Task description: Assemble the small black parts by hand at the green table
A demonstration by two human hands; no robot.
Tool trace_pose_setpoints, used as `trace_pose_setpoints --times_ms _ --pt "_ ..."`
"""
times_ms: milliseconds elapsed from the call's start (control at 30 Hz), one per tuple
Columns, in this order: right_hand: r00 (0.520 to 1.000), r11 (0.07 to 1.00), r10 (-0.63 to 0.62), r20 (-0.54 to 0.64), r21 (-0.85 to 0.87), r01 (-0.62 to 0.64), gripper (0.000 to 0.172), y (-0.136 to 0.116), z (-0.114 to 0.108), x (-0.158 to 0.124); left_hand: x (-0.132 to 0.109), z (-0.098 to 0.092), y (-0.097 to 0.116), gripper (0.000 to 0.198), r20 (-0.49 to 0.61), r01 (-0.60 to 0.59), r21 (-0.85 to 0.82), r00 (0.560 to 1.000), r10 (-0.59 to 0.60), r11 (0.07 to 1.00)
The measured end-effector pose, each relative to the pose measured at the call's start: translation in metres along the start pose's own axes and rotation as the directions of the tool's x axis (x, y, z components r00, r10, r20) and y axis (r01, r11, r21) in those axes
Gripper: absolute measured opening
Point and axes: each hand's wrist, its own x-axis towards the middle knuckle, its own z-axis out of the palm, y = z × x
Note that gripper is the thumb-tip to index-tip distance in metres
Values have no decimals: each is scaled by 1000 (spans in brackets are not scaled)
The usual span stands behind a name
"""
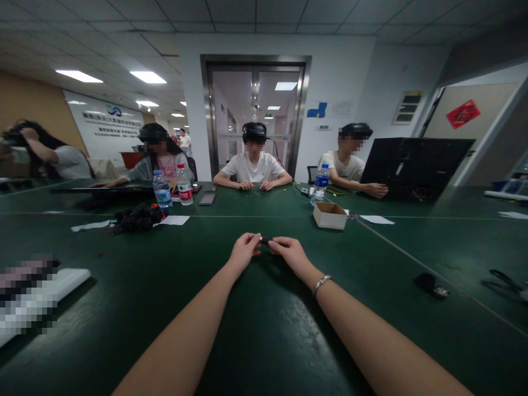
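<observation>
Between my two hands is a small dark stick-shaped object (265,240) with a shiny bit at its left end; its exact kind is too small to tell. My left hand (243,254) pinches that left end between thumb and fingers. The right-hand end is gripped by my right hand (292,254), which has a silver bracelet (322,285) at the wrist. Both hands are just above or on the green table (264,341), near its middle seam. The fingers hide part of the object.
An open cardboard box (330,217) stands ahead right beside a water bottle (320,186). Black cables (138,217) lie at left near two more bottles. A small black object (431,285) is on the right, a white slab (49,297) on the left. Several people sit opposite.
</observation>
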Motion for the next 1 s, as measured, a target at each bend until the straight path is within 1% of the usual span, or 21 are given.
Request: trace_pose_setpoints --times_ms 67,100,133,200,267,300,367,400,467,533,600,667,700,767,800,833,900,967,1000 --pt "994 984 -109 -19 -146 105 29 -3 5 -3 0 5 0 23 -62 -12 -106 998 5 994" --pt "983 955 -181 2 -237 177 28 -5 8 -6 -1 8 -1 21 -100 -21 -170 995 4 985" --pt "966 906 -255 50 -337 257 28 -7 12 -9 -1 11 -1 21 -141 -30 -235 990 -3 972" --pt "912 745 -352 210 -527 409 30 -13 20 -17 0 14 -2 21 -215 -37 -338 976 -39 940" --pt "860 558 -353 367 -655 509 35 -19 28 -25 2 13 -3 22 -283 -38 -377 956 -76 925" --pt "843 483 -335 420 -692 536 38 -22 30 -29 3 11 -2 22 -317 -44 -367 945 -80 929" --pt "816 383 -304 492 -721 577 42 -25 33 -33 6 5 -1 20 -364 -78 -292 931 -36 953" --pt "806 357 -293 514 -723 591 41 -26 33 -34 7 0 0 19 -369 -108 -223 929 18 969" --pt "805 341 -277 525 -729 593 35 -25 32 -34 8 -10 3 18 -333 -186 -38 929 163 982" --pt "820 351 -262 508 -741 572 33 -23 30 -34 8 -23 6 20 -284 -249 173 914 291 953" --pt "830 368 -256 496 -744 558 32 -21 28 -34 4 -39 10 26 -241 -235 391 907 346 890" --pt "831 380 -256 494 -739 556 32 -21 24 -36 -2 -60 16 29 -165 -170 610 928 333 774" --pt "833 384 -253 492 -739 553 32 -22 22 -36 -6 -73 20 30 -105 -143 713 946 306 686" --pt "842 384 -239 484 -749 540 31 -26 16 -37 -17 -106 28 30 28 -147 873 967 251 465" --pt "850 380 -230 475 -760 527 29 -30 10 -36 -23 -125 32 31 67 -146 926 971 229 349" --pt "861 372 -225 456 -776 509 28 -34 3 -35 -30 -146 36 32 72 -127 959 973 219 253" --pt "896 340 -230 381 -831 440 27 -45 -20 -34 -47 -192 43 35 28 -53 991 980 196 125" --pt "939 271 -238 247 -912 309 28 -55 -55 -36 -65 -238 48 37 -36 31 999 974 222 29" --pt "961 219 -225 161 -953 211 28 -59 -77 -40 -75 -259 50 37 -70 70 997 965 252 8"
